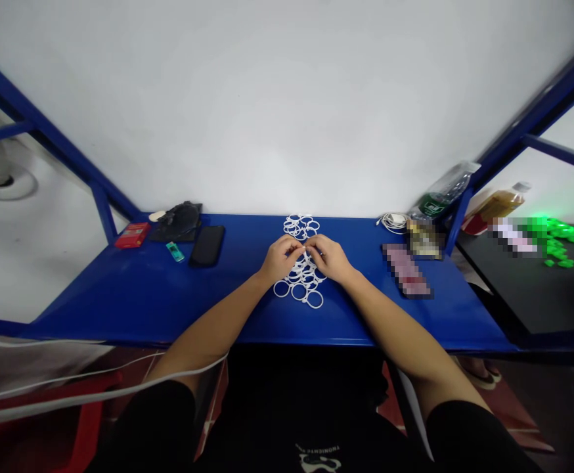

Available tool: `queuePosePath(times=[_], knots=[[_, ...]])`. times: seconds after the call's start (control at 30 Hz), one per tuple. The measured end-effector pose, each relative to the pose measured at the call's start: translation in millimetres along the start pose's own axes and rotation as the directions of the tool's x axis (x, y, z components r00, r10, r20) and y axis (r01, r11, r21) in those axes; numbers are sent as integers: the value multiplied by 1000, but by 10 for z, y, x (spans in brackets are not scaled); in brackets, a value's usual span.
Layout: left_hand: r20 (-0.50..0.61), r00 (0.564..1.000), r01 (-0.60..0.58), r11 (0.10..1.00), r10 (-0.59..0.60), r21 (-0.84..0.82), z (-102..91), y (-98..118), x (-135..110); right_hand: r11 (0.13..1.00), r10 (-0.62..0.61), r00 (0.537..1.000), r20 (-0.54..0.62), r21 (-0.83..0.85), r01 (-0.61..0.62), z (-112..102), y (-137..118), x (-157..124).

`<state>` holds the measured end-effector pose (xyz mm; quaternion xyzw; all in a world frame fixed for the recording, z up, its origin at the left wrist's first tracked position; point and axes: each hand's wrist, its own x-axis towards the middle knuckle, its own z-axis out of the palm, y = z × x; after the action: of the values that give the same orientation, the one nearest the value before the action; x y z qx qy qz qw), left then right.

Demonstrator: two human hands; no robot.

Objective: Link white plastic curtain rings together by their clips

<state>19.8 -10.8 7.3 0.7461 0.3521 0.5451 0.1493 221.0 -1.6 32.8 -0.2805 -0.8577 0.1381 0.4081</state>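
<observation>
Several white plastic rings (315, 299) lie in an overlapping cluster on the blue table (247, 315). Each looks thin and round, some with a small knob on the rim. Over the middle of the cluster, my left hand (282, 257) is closed, thumb and fingertips pinched. Facing it, my right hand (330, 257) is closed the same way. Their fingertips meet at a small white part of a ring, mostly hidden by the fingers. More white rings (294, 225) lie beyond my hands, close to the wall.
To the left are a black phone (207, 246), a small teal packet (175, 251), a black plastic bag (178, 221) and a red box (132, 235). A white cable (393, 223) and a plastic bottle (444, 192) are at the right. Blue frame posts (100, 207) flank the table.
</observation>
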Motion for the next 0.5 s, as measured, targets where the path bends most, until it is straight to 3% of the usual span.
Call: queuePosePath(times=[0.17,0.33,0.4,0.5], knots=[[51,998,-43,991,37,124,-26,-58,32,998,55,998,12,-38,-55,40,89,-30],[99,992,-101,958,78,268,-114,-196,37,966,173,985,-4,-194,-170,2,365,-63],[129,990,-95,956,60,279,-133,-247,29,941,219,975,43,-272,-199,-36,489,-62],[286,958,-108,968,39,229,-119,-262,8,908,254,954,157,-379,-179,-69,632,-60]])
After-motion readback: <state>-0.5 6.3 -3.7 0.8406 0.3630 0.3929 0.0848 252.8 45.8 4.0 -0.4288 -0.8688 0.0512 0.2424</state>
